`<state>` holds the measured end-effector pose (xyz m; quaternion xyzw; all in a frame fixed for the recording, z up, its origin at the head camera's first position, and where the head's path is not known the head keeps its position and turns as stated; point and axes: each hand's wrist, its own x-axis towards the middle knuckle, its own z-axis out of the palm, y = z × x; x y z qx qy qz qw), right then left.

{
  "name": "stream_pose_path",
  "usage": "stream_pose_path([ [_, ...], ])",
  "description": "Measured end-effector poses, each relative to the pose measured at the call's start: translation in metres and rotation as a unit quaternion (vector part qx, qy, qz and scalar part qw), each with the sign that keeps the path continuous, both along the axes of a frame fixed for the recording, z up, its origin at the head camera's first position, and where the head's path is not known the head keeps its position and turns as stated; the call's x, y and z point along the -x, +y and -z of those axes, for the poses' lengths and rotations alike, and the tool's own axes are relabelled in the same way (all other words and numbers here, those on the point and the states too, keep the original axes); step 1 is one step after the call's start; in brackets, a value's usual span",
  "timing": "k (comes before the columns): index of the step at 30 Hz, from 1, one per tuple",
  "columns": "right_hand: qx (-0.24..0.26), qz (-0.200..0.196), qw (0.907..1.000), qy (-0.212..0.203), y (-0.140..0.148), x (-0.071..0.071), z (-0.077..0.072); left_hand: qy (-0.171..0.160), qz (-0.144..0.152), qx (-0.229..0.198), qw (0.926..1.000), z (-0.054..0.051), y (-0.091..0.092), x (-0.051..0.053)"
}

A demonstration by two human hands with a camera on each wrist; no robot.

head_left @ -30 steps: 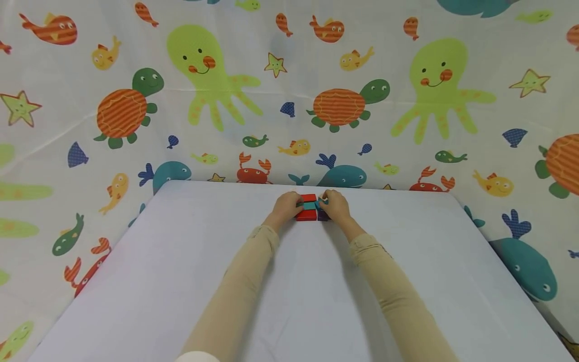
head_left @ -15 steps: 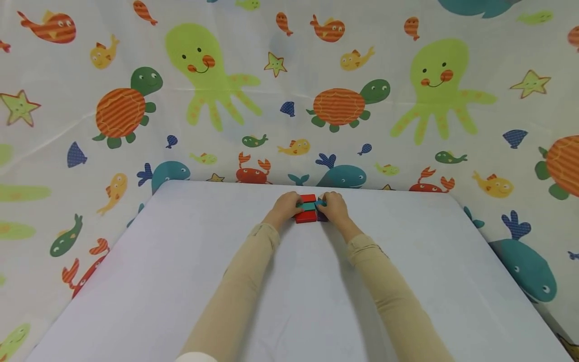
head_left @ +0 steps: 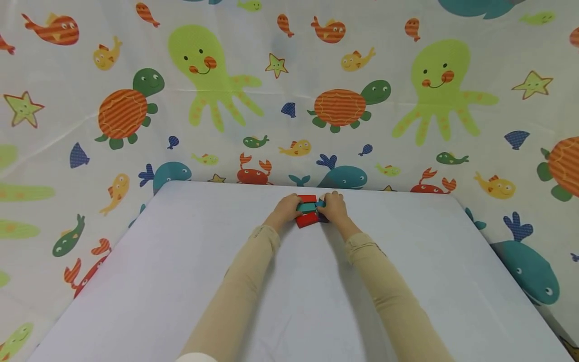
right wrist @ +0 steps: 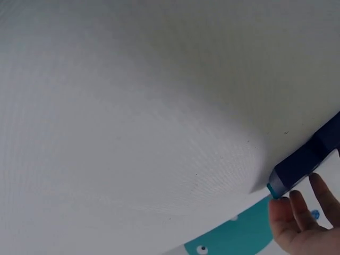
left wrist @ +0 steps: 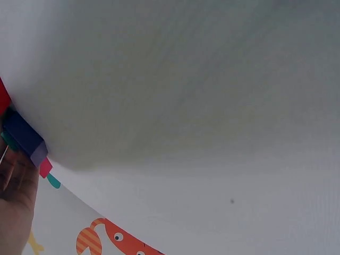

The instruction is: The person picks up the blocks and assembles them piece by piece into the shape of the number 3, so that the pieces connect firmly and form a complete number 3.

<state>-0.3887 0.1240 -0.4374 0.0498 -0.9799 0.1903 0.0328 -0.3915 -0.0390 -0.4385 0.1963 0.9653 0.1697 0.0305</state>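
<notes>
Near the far edge of the white table, both hands are at a small cluster of coloured blocks. My left hand grips a teal block from its left side. From the right, my right hand pinches a blue block, mostly covered by its fingers. Behind the teal block lies a red block; in front, another red block sits at a slant. A dark block shows partly under the right hand. In the left wrist view, a dark blue block stands by the left hand's fingers; the right wrist view shows dark blue blocks beside the right fingers.
The white table stretches from the blocks back toward the person, under both sleeved forearms. Right behind its far edge hangs a cloth printed with sea animals.
The front red block has shifted toward the person and swivelled, from square with the others to slanted. The teal block has tilted slightly. Both hands stay almost in place.
</notes>
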Motion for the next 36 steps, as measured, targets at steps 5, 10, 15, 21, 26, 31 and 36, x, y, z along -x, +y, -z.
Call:
stream_pose_path([
  [5, -0.022, 0.006, 0.9996, -0.019, -0.001, 0.001, -0.001, -0.006, -0.007, -0.031, 0.9995, 0.000, -0.003, 0.000],
  [10, -0.048, 0.018, 0.9984, -0.026, -0.004, 0.000, -0.003, -0.005, -0.009, -0.050, 0.9987, -0.001, -0.009, 0.001],
  [15, -0.052, 0.021, 0.9980, -0.028, -0.006, -0.002, -0.004, -0.019, -0.013, -0.057, 0.9981, -0.003, -0.010, 0.000],
  [21, -0.039, 0.022, 0.9990, -0.007, -0.008, -0.004, -0.002, -0.021, -0.024, -0.090, 0.9954, -0.006, -0.012, -0.004],
  [26, -0.014, 0.020, 0.9997, 0.010, -0.001, -0.008, -0.002, -0.027, -0.040, -0.124, 0.9911, -0.007, -0.012, -0.008],
  [31, 0.027, 0.008, 0.9995, 0.016, 0.005, -0.013, -0.008, -0.034, -0.042, -0.127, 0.9904, -0.011, -0.019, -0.014],
  [36, 0.052, -0.031, 0.9979, 0.025, 0.009, -0.021, -0.016, -0.034, -0.040, -0.119, 0.9915, -0.015, -0.030, -0.019],
])
